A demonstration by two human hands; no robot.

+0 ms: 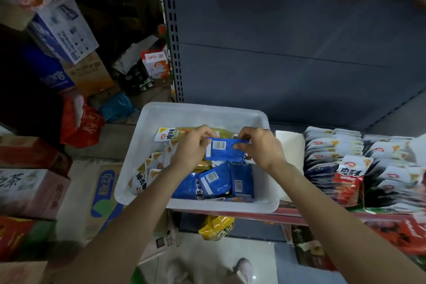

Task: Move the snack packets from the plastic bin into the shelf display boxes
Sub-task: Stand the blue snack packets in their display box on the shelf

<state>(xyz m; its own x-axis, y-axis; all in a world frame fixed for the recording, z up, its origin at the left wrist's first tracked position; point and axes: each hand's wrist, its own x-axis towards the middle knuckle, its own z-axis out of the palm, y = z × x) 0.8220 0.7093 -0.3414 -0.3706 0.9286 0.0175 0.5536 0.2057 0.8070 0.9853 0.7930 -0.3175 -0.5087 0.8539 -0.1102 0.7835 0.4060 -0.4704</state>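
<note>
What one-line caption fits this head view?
Both hands, left hand and right hand, pinch a blue snack packet above the white plastic bin.

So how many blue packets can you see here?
3: one blue packet held by both hands above the bin, two more lying in the bin's near side. Others may be hidden underneath.

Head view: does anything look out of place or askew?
A yellow packet lies below the shelf edge, under the white bin, apart from the other stock. The bin's packets are jumbled, not stacked.
</note>
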